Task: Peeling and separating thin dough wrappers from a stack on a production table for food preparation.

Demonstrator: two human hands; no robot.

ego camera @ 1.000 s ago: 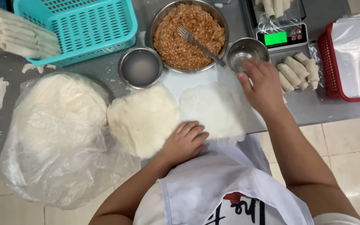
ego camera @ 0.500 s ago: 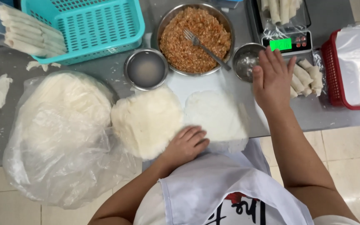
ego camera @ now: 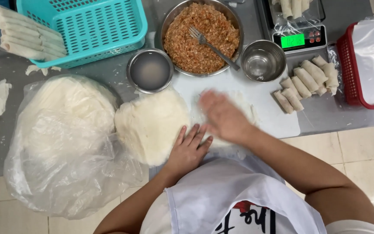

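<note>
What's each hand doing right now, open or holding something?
Left hand: open, flat on the wrapper stack, holding nothing.
Right hand: open, blurred, over the single wrapper, holding nothing.

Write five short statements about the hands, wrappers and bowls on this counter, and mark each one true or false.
1. The right hand is over the single thin wrapper on the white board. True.
2. The left hand rests at the edge of the wrapper stack. True.
3. A spoon lies in the filling bowl. False: it is a fork.
4. The finished rolls lie left of the board. False: they lie to its right, below the scale.
5. The turquoise basket holds the filling. False: the filling is in the large metal bowl; the basket looks empty.
</note>
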